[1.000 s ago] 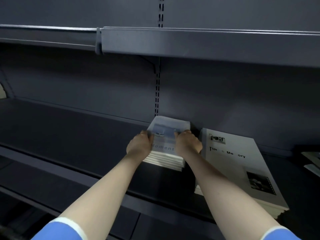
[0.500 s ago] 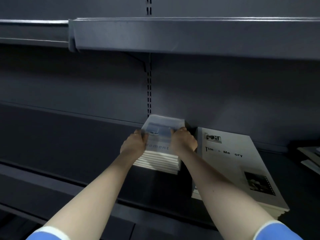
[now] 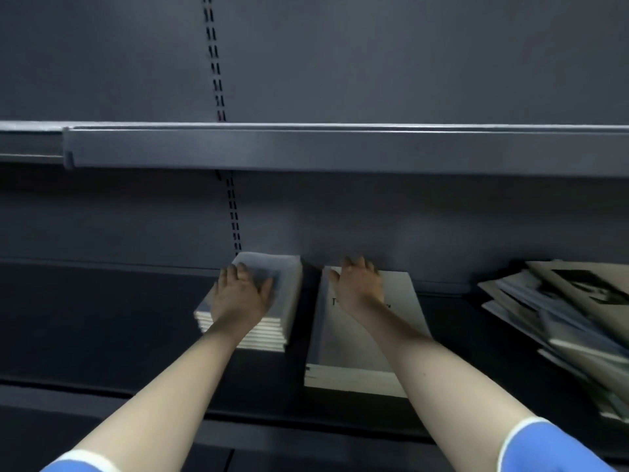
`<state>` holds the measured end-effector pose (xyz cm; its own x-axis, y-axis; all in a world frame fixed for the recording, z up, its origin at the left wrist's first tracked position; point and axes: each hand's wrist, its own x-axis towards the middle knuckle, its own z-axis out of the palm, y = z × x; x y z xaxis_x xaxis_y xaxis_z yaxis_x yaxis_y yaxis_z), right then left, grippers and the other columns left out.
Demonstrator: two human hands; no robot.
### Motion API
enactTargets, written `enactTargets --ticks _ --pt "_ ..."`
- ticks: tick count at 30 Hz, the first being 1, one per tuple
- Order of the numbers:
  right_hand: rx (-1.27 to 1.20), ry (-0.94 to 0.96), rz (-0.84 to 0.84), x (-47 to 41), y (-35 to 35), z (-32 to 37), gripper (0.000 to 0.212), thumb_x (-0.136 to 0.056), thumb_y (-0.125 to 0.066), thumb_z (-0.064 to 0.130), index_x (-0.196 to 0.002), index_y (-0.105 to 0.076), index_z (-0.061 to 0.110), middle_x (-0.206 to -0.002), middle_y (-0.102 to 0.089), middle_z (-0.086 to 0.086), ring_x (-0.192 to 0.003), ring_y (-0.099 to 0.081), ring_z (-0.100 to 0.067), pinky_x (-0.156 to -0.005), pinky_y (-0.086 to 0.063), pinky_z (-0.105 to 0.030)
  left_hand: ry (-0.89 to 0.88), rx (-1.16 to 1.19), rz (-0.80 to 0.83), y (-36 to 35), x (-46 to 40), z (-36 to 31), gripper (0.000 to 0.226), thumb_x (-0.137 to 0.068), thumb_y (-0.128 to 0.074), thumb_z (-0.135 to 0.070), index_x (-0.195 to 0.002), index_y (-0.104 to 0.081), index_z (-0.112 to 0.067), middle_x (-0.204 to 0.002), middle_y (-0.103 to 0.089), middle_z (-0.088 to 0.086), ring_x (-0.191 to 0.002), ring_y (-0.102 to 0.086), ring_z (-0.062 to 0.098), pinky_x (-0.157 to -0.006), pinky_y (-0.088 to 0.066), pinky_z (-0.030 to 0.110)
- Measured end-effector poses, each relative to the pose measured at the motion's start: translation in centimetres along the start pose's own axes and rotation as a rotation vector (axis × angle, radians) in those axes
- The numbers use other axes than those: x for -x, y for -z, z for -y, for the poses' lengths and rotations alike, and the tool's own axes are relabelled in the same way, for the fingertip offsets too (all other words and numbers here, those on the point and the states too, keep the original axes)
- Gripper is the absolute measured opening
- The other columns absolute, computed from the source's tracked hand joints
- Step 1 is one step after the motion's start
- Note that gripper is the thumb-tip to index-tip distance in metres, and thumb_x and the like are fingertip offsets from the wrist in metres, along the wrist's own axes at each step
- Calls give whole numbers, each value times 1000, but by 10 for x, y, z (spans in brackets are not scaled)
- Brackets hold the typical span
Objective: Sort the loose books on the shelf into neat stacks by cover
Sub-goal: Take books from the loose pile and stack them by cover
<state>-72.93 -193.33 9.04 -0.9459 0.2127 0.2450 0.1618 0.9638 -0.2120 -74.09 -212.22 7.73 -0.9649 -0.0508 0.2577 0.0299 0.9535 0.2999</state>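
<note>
The right hand (image 3: 359, 289) has been moved off the small stack (image 3: 289, 294) onto the large stack (image 3: 401, 321).
Both stacks are pressed under straight, spread fingers; the left hand (image 3: 240, 298) is laid on the small one, and loose books (image 3: 558, 311) lie right of the fingers on the shelf (image 3: 102, 321).

Left of the small stack (image 3: 289, 294) the shelf (image 3: 102, 318) lies open, a narrow dark gap parts it from the big stack (image 3: 354, 356), and right of that — a loose heap (image 3: 558, 321) — with the upper shelf (image 3: 340, 148) overhead.
</note>
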Motion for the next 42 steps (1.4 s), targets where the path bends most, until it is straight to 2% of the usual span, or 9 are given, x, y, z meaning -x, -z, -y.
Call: enactTargets --ticks 4,7,13,22,30,34,37,39,42 --pt "73 -23 16 9 19 -48 60 -102 -28 43 -149 -24 6 -154 -22 -14 -144 -15 -30 -116 -17 -40 -15 -19 45 5 12 -33 76 -98 -28 -51 -149 -10 2 -157 -9 19 -146 -8 29 -120 -7 36" --pt "107 -50 48 17 34 -84 63 -102 -25 45 -152 -15 7 -157 -14 -15 -146 -7 -30 -119 -11 -41 -34 -33 78 7 24 -62 78 -98 -25 -53 -149 -7 3 -157 -6 19 -147 -5 29 -119 -6 38" --pt "81 -83 -6 33 65 -158 63 -102 -27 44 -153 -14 10 -159 -6 -12 -146 -5 -30 -119 -8 -43 -106 -19 96 4 49 -130 80 -97 -22 -55 -149 -5 2 -158 -4 18 -147 -3 29 -120 -6 39" --pt "126 -206 7 59 114 -273 66 -101 -28 45 -153 -13 7 -158 -5 -16 -146 -3 -32 -119 -7 -43 -192 -11 139 -5 100 -258 81 -96 -22 -58 -151 -3 -2 -159 -3 13 -147 -4 26 -119 -8 37" --pt "178 -301 15 84 132 -363 63 -102 -24 44 -148 -23 1 -155 -19 -20 -145 -10 -34 -117 -12 -43 -289 26 183 -24 147 -355 82 -95 -23 -60 -151 -4 -3 -159 -5 12 -147 -8 25 -119 -11 36" --pt "152 -374 36 96 134 -394 65 -101 -23 47 -148 -24 2 -155 -19 -20 -145 -9 -34 -117 -12 -43 -329 34 246 -37 168 -386 85 -93 -25 -63 -151 -7 -4 -159 -9 11 -146 -11 26 -118 -15 37" --pt "119 -445 34 102 133 -408 65 -100 -24 47 -147 -27 2 -151 -28 -18 -140 -22 -34 -113 -23 -43 -349 6 315 -44 180 -403 87 -91 -23 -66 -151 -12 -4 -158 -9 13 -145 -12 29 -117 -17 40" --pt "105 -472 32 106 133 -413 66 -100 -26 49 -145 -30 1 -147 -36 -17 -135 -33 -33 -107 -30 -42 -328 -12 341 -47 186 -411 90 -89 -23 -70 -149 -20 -3 -156 -17 15 -142 -20 33 -113 -24 41" --pt "163 -482 9 112 134 -415 66 -100 -26 50 -144 -33 2 -146 -38 -15 -133 -36 -32 -103 -33 -39 -281 -15 382 -53 190 -416 92 -83 -23 -78 -146 -31 -11 -152 -26 18 -136 -29 37 -104 -33 42"
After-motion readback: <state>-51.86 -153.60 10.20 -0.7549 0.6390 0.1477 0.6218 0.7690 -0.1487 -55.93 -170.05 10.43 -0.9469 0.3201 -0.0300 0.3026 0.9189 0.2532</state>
